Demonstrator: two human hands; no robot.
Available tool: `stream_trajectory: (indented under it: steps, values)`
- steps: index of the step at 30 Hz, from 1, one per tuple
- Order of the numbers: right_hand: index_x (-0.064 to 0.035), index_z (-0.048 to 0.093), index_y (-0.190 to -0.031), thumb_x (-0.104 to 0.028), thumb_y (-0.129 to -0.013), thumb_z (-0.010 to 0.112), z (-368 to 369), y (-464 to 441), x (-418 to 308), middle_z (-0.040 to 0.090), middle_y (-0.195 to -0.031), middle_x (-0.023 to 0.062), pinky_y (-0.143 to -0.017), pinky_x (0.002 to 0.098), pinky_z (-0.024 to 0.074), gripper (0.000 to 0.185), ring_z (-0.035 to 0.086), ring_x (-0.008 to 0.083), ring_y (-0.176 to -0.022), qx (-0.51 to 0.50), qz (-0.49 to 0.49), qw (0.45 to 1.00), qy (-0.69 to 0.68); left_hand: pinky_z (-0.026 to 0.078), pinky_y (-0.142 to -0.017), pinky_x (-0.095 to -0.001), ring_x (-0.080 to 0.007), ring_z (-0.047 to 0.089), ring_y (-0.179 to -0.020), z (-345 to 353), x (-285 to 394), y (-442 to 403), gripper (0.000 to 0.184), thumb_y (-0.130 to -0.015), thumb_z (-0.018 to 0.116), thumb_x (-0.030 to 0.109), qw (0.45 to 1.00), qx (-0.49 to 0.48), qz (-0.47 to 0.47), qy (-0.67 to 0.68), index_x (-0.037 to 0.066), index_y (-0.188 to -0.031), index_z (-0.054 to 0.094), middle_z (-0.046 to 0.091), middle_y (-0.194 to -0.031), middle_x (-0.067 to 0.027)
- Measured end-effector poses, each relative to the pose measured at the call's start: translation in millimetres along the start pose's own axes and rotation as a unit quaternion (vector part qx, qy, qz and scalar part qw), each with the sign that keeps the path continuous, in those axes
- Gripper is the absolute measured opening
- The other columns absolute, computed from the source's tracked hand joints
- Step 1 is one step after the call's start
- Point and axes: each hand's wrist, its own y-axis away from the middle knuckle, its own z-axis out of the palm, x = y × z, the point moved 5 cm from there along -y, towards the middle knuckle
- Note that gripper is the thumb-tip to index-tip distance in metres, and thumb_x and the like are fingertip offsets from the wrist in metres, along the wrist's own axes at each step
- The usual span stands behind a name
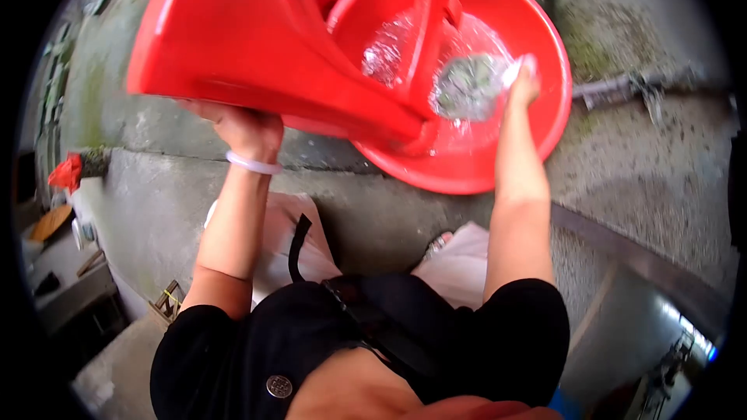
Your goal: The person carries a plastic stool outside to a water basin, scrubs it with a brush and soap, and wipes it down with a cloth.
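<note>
A red plastic chair (226,47) is held tilted over a large red basin (556,54), its legs reaching over the water. My left hand (245,128), with a pale bangle at the wrist, grips the chair's lower edge from beneath; part of the fingers is hidden behind the plastic. My right hand (525,85) is over the right side of the basin, closed on a small whitish thing (513,70), too blurred to name. In the splashing water beside that hand is a grey-green patterned patch (471,85), whose kind I cannot make out.
The basin stands on a grey concrete floor (156,194) with a raised edge running at the right. A red plastic scrap (66,173) lies at the far left, above a round wooden board (50,222). My foot (438,244) is close to the basin.
</note>
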Motion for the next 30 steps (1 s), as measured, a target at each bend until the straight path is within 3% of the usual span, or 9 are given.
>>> stream_trajectory:
  steps: [2,4,9,11,13,17,21,24,30]
  values:
    - [0.0076,0.064,-0.095,-0.036,-0.082,0.061,-17,28,89,0.066,-0.084,0.0213,-0.064,0.0399,0.0495,0.045,0.064,0.03,-0.074,-0.022,0.02,0.914,0.405,0.031,-0.108,-0.0432,-0.0265,0.036,-0.129,-13,-6,-3,0.093,-0.074,0.041,0.08,1.0,0.014,0.005,-0.008,0.015,-0.14,0.031,0.035,-0.143,-0.003]
    - [0.0034,0.057,-0.116,-0.035,-0.088,0.051,-23,109,73,0.064,-0.102,0.02,-0.077,0.0452,0.0487,0.048,0.061,0.0315,-0.096,-0.123,0.272,0.869,0.394,0.035,-0.106,-0.0438,-0.0271,0.041,-0.125,-22,-10,-7,0.08,-0.08,0.042,0.07,0.999,0.023,-0.002,0.023,0.014,-0.136,0.036,0.041,-0.138,-0.004]
    - [-0.0033,0.017,-0.144,-0.02,-0.082,0.057,5,160,217,0.036,-0.136,0.0169,-0.099,0.0473,0.0365,0.076,0.037,0.0362,-0.123,-0.316,-0.141,0.767,0.54,0.04,-0.101,-0.0461,-0.0283,0.049,-0.118,-21,-10,-4,0.046,-0.093,0.044,0.041,0.993,-0.006,-0.065,0.097,0.01,-0.127,0.047,0.052,-0.128,-0.007]
    - [-0.0029,0.024,-0.142,-0.017,-0.075,0.065,12,142,116,0.038,-0.135,0.0176,-0.102,0.0466,0.0334,0.08,0.038,0.0375,-0.121,-0.428,-0.108,0.665,0.603,0.039,-0.102,-0.0465,-0.0284,0.047,-0.119,-24,-11,5,0.053,-0.091,0.043,0.048,0.995,0.024,-0.074,0.07,0.011,-0.128,0.046,0.05,-0.13,-0.007]
    - [-0.009,0.023,-0.142,-0.008,-0.072,0.068,4,120,96,0.04,-0.134,0.0183,-0.094,0.0429,0.0426,0.083,0.045,0.0324,-0.117,-0.355,-0.107,0.688,0.624,0.035,-0.104,-0.0467,-0.0285,0.042,-0.124,-15,-11,1,0.067,-0.087,0.041,0.063,0.996,0.068,-0.055,0.009,0.012,-0.13,0.044,0.046,-0.134,-0.006]
    - [-0.0105,0.04,-0.134,-0.004,-0.067,0.064,11,123,131,0.057,-0.112,0.0125,-0.078,0.0384,0.0504,0.072,0.056,0.0248,-0.099,-0.351,0.369,0.854,0.102,0.037,-0.103,-0.047,-0.0286,0.046,-0.121,-15,-12,-1,0.058,-0.089,0.044,0.055,0.996,0.059,-0.07,0.005,0.011,-0.126,0.048,0.05,-0.13,-0.0063]
    - [-0.0115,0.028,-0.142,-0.012,-0.08,0.057,44,163,9,0.051,-0.121,0.0079,-0.083,0.0299,0.047,0.069,0.053,0.0195,-0.102,-0.345,0.296,0.843,-0.288,0.039,-0.102,-0.0466,-0.0282,0.048,-0.118,-21,-12,-2,0.052,-0.09,0.044,0.049,0.994,0.036,-0.087,0.05,0.011,-0.126,0.048,0.052,-0.128,-0.0066]
    - [-0.0058,0.033,-0.14,-0.02,-0.087,0.057,45,197,-83,0.05,-0.123,0.0162,-0.097,0.0369,0.0393,0.06,0.05,0.0257,-0.112,-0.313,-0.15,0.938,-0.008,0.039,-0.102,-0.0464,-0.0279,0.049,-0.118,-25,-11,-4,0.052,-0.09,0.044,0.048,0.995,0.035,-0.089,0.039,0.011,-0.126,0.048,0.052,-0.128,-0.0065]
    - [-0.0078,0.05,-0.13,-0.025,-0.085,0.065,126,121,-101,0.043,-0.126,0.0265,-0.098,0.0424,0.037,0.05,0.043,0.0384,-0.115,-0.201,-0.309,0.927,0.066,0.04,-0.101,-0.0461,-0.0274,0.049,-0.118,-25,-16,-2,0.056,-0.09,0.043,0.053,0.992,-0.008,-0.112,0.06,0.011,-0.126,0.048,0.052,-0.128,-0.0057]
